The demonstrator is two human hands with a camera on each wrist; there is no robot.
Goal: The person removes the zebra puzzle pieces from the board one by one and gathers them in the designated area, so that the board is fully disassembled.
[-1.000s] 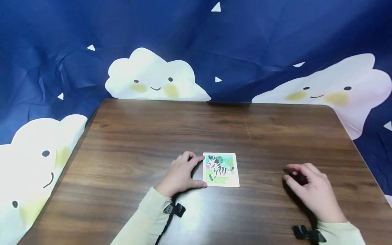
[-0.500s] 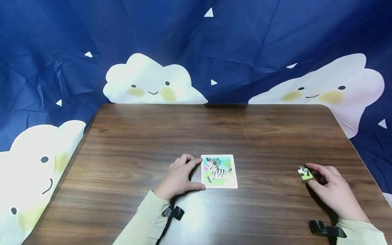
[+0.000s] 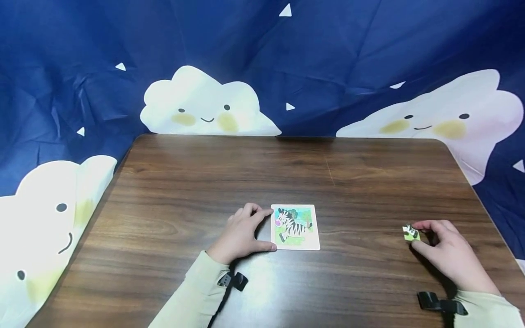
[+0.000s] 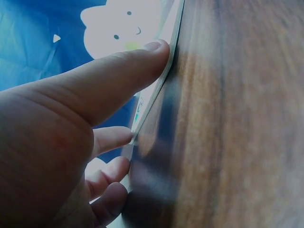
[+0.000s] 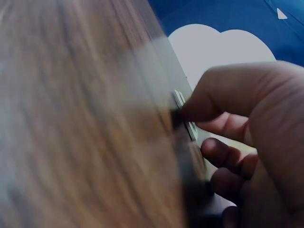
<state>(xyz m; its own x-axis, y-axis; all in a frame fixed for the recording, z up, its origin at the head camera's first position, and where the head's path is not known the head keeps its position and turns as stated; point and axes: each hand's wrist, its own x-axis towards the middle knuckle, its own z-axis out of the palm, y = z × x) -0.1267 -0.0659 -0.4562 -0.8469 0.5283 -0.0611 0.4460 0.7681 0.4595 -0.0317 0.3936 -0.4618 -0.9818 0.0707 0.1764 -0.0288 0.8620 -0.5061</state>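
A square zebra jigsaw puzzle (image 3: 292, 226) lies flat on the brown table, a plain pale patch showing at its lower right. My left hand (image 3: 238, 232) is at its left side, thumb and index finger spread. In the left wrist view the thumb (image 4: 128, 66) rests straight on the puzzle's edge. Far to the right, my right hand (image 3: 453, 257) pinches a small puzzle piece (image 3: 411, 233), green, white and black, between thumb and index fingertip. Seen from the right wrist, the thumb covers part of that thin piece, low over or on the table; I cannot tell which.
The wooden table (image 3: 205, 173) reaches to a blue cloth (image 3: 311, 54) with white clouds, which hangs behind it and down the left side. A black strap (image 3: 234, 279) is on the left wrist, another strap (image 3: 440, 304) on the right.
My right hand has moved rightward, and the piece's printed face has come into view. Since half a second ago the piece has turned slightly. The left hand stays at the puzzle.
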